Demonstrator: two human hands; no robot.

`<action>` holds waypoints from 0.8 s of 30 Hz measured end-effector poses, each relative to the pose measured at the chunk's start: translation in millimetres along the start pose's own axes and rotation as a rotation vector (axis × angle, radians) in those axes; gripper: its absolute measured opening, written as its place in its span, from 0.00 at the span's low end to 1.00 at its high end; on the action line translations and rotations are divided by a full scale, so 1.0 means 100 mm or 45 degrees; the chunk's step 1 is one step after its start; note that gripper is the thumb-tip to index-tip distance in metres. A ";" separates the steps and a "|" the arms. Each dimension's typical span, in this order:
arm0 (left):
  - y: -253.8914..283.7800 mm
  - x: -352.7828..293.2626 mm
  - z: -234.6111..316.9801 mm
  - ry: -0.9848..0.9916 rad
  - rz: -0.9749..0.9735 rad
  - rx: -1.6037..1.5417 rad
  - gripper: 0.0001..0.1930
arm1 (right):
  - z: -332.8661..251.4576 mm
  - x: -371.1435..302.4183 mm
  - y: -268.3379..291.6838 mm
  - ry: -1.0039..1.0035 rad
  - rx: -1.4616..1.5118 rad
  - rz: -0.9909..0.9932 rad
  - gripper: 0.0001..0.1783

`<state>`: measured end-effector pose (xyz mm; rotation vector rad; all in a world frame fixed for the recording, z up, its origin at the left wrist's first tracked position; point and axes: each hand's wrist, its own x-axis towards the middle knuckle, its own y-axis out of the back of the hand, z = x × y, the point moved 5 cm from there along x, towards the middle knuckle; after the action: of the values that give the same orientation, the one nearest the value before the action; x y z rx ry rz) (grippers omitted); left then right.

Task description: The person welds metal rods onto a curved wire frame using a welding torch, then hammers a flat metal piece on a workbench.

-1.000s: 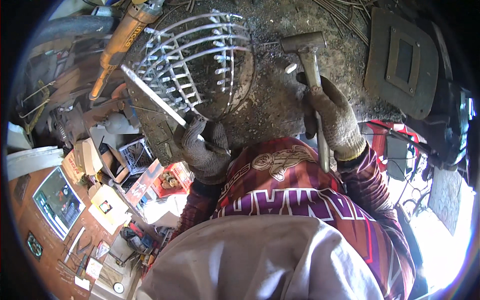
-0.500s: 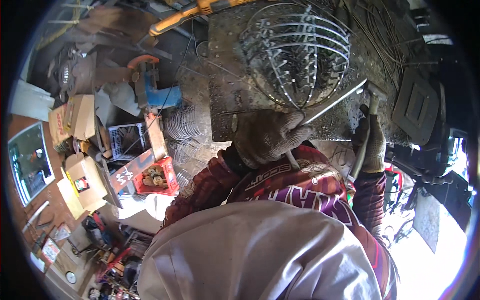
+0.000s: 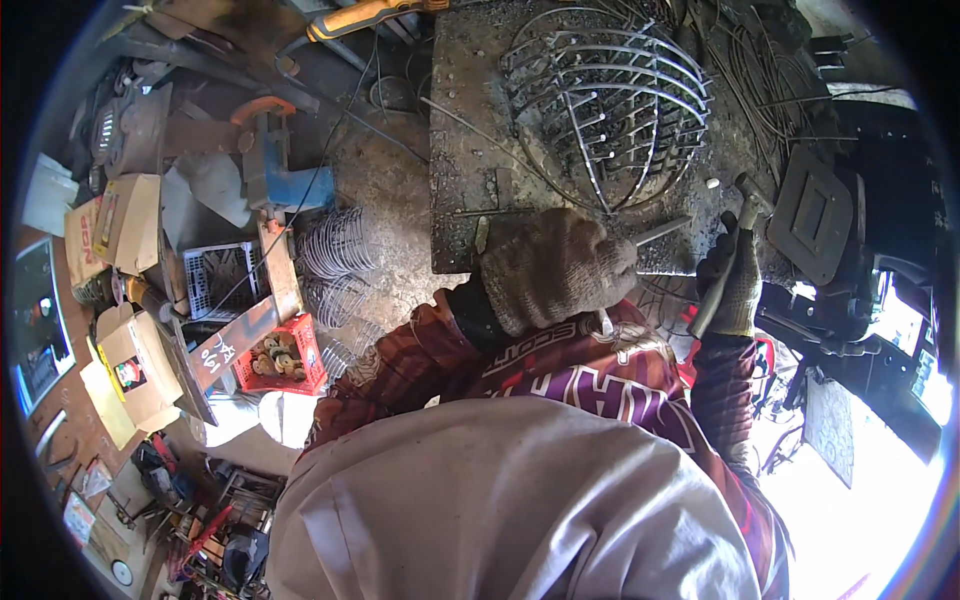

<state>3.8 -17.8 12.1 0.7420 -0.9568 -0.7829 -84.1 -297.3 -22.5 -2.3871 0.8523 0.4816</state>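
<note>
My left hand (image 3: pixel 555 270), in a worn brown knit glove, is closed around a thin metal rod (image 3: pixel 662 230) in front of my chest. One end of the rod points right over the table's near edge, and a short pale end pokes out below the glove. My right hand (image 3: pixel 738 285), gloved too, grips a hammer (image 3: pixel 752 195) by its handle, head up, just right of the rod. Beyond both hands a dome-shaped cage of bent metal rods (image 3: pixel 625 110) sits on the dark, gritty worktable (image 3: pixel 465 130).
Loose wire (image 3: pixel 760 60) lies coiled at the far right of the table, near a dark metal plate with a cut-out (image 3: pixel 815 215). Ring-shaped wire bundles (image 3: pixel 335 245) are on the floor at left. A red crate (image 3: pixel 318 350) and a blue vise-like tool (image 3: pixel 290 180) stand farther left.
The rod in my left hand has swung and looks shorter, its tip now lower and away from the hammer head. The view has shifted slightly. Both hands keep their grip.
</note>
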 end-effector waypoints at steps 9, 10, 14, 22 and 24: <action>-0.15 -0.02 -0.35 0.177 -0.240 0.127 0.12 | 0.11 -0.08 -0.21 0.008 0.133 -0.019 0.24; -0.09 0.00 -0.32 0.085 -0.190 0.186 0.12 | 0.11 -0.11 -0.22 0.015 0.072 0.010 0.24; -0.01 0.05 -0.20 -0.109 -0.240 0.322 0.14 | 0.10 -0.20 -0.27 0.067 -0.101 0.037 0.25; 0.19 -0.01 -0.20 0.071 -0.495 0.319 0.19 | 0.15 -0.27 -0.38 0.072 -0.176 0.032 0.27; 0.20 0.04 -0.13 0.135 -0.428 0.307 0.18 | 0.20 -0.24 -0.29 0.069 -0.029 -0.018 0.26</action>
<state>21.5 -8.6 24.8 1.1639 -0.8489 -0.9184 -85.5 -255.7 -15.1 -2.4352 0.8580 0.4248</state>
